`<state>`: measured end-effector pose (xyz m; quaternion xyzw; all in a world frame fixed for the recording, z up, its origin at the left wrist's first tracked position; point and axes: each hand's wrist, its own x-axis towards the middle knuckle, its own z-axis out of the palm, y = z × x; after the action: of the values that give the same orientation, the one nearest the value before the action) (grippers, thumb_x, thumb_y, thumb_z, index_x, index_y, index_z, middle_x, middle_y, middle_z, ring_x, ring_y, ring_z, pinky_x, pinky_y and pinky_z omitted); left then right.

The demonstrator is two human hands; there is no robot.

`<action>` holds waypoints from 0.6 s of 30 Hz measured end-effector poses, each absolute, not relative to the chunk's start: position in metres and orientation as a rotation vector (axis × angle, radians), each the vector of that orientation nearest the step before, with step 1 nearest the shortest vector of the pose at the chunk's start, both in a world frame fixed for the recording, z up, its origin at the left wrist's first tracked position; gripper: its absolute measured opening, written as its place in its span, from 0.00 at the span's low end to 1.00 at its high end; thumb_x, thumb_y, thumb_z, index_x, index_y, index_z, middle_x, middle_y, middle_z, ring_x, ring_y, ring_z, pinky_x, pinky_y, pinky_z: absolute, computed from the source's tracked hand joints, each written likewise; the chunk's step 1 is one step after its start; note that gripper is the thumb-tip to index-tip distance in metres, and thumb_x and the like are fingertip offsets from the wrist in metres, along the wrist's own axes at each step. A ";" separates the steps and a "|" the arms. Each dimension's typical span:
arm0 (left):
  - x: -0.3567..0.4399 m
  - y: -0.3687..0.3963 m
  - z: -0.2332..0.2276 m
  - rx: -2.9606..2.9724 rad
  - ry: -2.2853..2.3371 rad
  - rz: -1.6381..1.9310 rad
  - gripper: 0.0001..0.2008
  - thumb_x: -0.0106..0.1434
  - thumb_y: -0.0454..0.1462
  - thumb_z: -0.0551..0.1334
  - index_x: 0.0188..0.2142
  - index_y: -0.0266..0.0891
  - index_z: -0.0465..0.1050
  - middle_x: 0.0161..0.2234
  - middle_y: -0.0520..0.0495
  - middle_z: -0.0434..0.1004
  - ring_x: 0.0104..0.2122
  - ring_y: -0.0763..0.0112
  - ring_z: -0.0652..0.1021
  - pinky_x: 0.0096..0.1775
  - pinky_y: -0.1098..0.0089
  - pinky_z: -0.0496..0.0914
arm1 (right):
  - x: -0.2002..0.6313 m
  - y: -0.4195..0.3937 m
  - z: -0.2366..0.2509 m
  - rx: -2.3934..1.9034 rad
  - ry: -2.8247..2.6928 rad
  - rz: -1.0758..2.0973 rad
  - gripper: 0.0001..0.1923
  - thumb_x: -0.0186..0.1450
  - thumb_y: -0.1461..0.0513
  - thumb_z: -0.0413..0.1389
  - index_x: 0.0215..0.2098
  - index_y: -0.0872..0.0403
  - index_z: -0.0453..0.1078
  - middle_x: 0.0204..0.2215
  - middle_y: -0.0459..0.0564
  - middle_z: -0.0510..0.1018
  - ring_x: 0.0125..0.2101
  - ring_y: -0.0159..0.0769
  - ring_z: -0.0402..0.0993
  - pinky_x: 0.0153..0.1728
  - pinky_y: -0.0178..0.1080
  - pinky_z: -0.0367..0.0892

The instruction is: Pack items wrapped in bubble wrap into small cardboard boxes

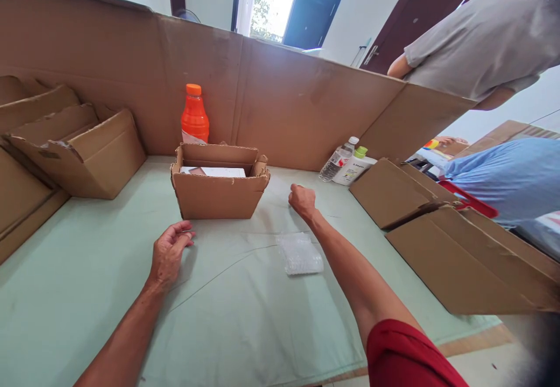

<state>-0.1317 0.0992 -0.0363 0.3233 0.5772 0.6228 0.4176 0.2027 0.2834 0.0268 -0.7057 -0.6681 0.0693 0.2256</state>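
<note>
Resting on the green cloth (87,293), left hand (168,253) loosely curled, holding nothing, at seven o'clock from the open cardboard box (219,191). Right hand (301,200) fisted (empty, seemingly) at three o'clock of that box. Bubble wrap (300,253) lying just beside the right forearm.

Pale green cloth-covered surface (245,317); on it a plain brown open cardboard box (219,191), behind that box a bright orange plastic bottle (194,115), before it a clear bubble-wrap piece (300,253).
</note>
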 end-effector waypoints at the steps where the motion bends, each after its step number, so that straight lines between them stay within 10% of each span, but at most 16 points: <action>1: -0.132 0.100 -0.038 0.821 1.452 1.560 0.21 0.49 0.45 0.68 0.40 0.37 0.77 0.41 0.43 0.79 0.38 0.61 0.80 0.36 0.65 0.73 | 0.207 0.280 0.028 -1.943 -1.785 0.218 0.12 0.62 0.66 0.54 0.42 0.56 0.75 0.37 0.63 0.82 0.47 0.51 0.77 0.51 0.51 0.64; 6: -0.133 0.100 -0.045 0.858 1.466 1.548 0.19 0.51 0.44 0.67 0.41 0.38 0.77 0.40 0.43 0.80 0.38 0.60 0.80 0.38 0.64 0.73 | 0.215 0.205 0.026 -1.837 -1.583 0.489 0.17 0.68 0.58 0.47 0.51 0.56 0.67 0.37 0.57 0.83 0.34 0.42 0.83 0.37 0.43 0.75; 12: -0.134 0.096 -0.044 0.880 1.489 1.517 0.18 0.51 0.44 0.66 0.41 0.39 0.77 0.40 0.44 0.80 0.37 0.61 0.80 0.39 0.63 0.73 | 0.218 0.082 0.023 -1.490 -1.667 1.224 0.15 0.63 0.50 0.58 0.36 0.53 0.74 0.32 0.51 0.84 0.29 0.40 0.82 0.34 0.43 0.77; 18: -0.130 0.091 -0.039 0.949 1.539 1.494 0.20 0.49 0.45 0.67 0.40 0.38 0.77 0.36 0.44 0.80 0.38 0.59 0.81 0.39 0.63 0.74 | 0.249 0.119 0.027 -1.609 -2.038 0.506 0.21 0.61 0.65 0.55 0.51 0.47 0.75 0.50 0.50 0.81 0.50 0.45 0.77 0.53 0.50 0.72</action>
<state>-0.1296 0.0907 -0.0389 0.3730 0.6048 0.5871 0.3877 0.2493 0.1191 0.0266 -0.5894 -0.7470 0.1853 0.2456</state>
